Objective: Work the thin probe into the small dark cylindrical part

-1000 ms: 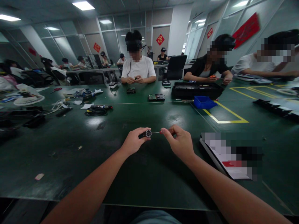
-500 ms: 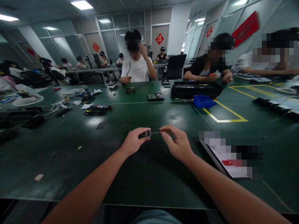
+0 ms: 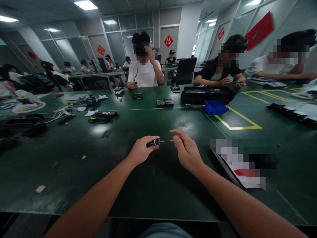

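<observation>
Between the thumb and fingers of my left hand (image 3: 142, 150) is a small round part (image 3: 157, 142) with a silvery rim and a dark inside; its exact kind does not show. My right hand (image 3: 187, 148) grips the red handle of a thin screwdriver (image 3: 165, 141) between thumb and fingers, its index finger stretched out above. The metal shaft points left and its tip meets the side of the round part. Both hands are held over the green table (image 3: 153, 185), close to its front edge.
A laptop-like flat item (image 3: 245, 168), partly blurred out, lies to the right. Farther off are a blue bin (image 3: 215, 107), a black tray (image 3: 208, 95), a circuit-board device (image 3: 164, 103) and a coiled black cable (image 3: 101, 117). Several people sit across the table.
My right fingers have shifted on the screwdriver handle: the index finger has lifted and straightened, and the thumb has moved up. My left hand and the round part stay in place.
</observation>
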The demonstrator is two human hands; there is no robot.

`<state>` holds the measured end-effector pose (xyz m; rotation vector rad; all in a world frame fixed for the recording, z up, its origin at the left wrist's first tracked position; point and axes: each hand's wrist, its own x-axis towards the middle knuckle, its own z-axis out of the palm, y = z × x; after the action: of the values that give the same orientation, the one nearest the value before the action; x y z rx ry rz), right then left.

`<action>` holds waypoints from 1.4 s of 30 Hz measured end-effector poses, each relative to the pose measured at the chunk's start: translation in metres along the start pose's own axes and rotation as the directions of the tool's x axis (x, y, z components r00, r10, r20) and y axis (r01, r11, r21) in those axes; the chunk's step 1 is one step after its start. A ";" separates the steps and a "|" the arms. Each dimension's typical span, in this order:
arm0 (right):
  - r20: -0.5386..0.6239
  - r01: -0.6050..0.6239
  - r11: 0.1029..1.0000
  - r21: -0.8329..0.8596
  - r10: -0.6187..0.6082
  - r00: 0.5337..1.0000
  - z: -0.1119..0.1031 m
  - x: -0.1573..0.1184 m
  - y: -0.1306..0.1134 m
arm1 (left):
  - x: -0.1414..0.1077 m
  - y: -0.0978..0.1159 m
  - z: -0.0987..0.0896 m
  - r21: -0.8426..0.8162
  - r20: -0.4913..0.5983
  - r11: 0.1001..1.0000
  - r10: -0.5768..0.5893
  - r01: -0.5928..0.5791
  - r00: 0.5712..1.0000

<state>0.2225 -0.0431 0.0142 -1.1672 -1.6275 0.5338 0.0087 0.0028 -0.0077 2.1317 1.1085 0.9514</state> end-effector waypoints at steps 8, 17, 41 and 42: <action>-0.095 -0.177 0.868 0.464 0.247 0.964 0.011 0.007 0.013 | 0.001 0.003 -0.003 0.003 0.008 0.999 -0.040 0.040 0.999; -0.030 -0.343 0.727 0.594 0.447 0.894 0.011 0.016 0.027 | 0.003 0.003 -0.004 0.140 0.075 0.990 -0.032 0.022 0.997; -0.113 -0.137 0.990 -0.041 0.132 0.985 -0.002 0.008 -0.001 | 0.001 0.002 -0.002 0.152 0.058 0.988 -0.041 0.032 0.997; -0.114 -0.114 0.992 -0.061 0.107 0.988 -0.002 0.008 -0.001 | 0.001 0.001 -0.003 0.152 0.057 0.988 -0.044 0.035 0.997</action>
<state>0.2241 -0.0372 0.0195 -1.3199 -1.5020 0.4792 0.0078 0.0034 -0.0047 2.2342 1.2222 0.8031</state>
